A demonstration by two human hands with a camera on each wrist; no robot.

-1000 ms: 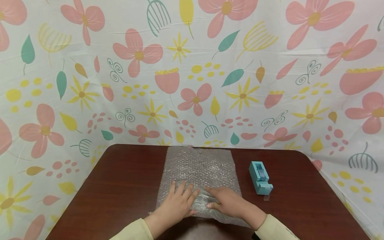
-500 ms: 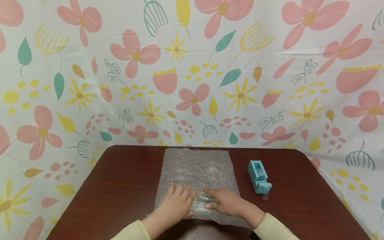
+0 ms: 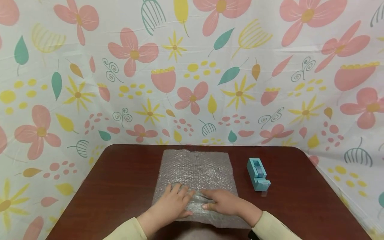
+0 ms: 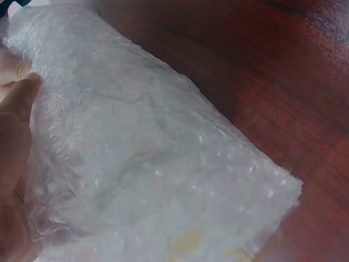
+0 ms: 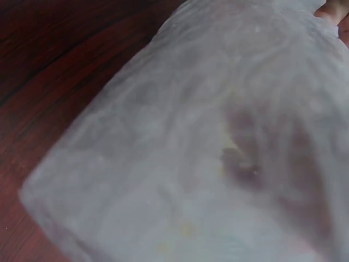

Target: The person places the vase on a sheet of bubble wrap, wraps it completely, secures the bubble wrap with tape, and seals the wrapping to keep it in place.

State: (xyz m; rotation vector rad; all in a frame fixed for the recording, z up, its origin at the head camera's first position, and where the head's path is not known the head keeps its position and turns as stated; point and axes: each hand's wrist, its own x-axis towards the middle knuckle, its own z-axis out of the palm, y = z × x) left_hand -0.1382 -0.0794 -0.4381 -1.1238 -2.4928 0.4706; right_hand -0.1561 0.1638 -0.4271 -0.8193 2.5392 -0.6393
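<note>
A sheet of clear bubble wrap [image 3: 195, 166] lies across the middle of the table. Its near part is folded over into a thick, shiny bundle; what is inside cannot be made out. My left hand [image 3: 172, 203] rests on the bundle's left side with fingers spread and thumb toward the centre. From the right, my right hand [image 3: 226, 201] presses on the same bundle, fingers pointing inward and thumb apart. In the left wrist view, fingertips [image 4: 22, 90] touch the wrap [image 4: 136, 131]. The right wrist view shows the hand only blurred through the wrap [image 5: 120, 142].
A light blue tape dispenser [image 3: 258, 175] stands right of the wrap, with a short end of clear tape hanging from its front. The dark reddish-brown table [image 3: 126, 173] meets a flower-printed cloth [image 3: 192, 66] at its back edge.
Both hands stay on the bundle, with only slight shifts of the fingers. The whole head view has drifted a little, and the tape dispenser stands where it was.
</note>
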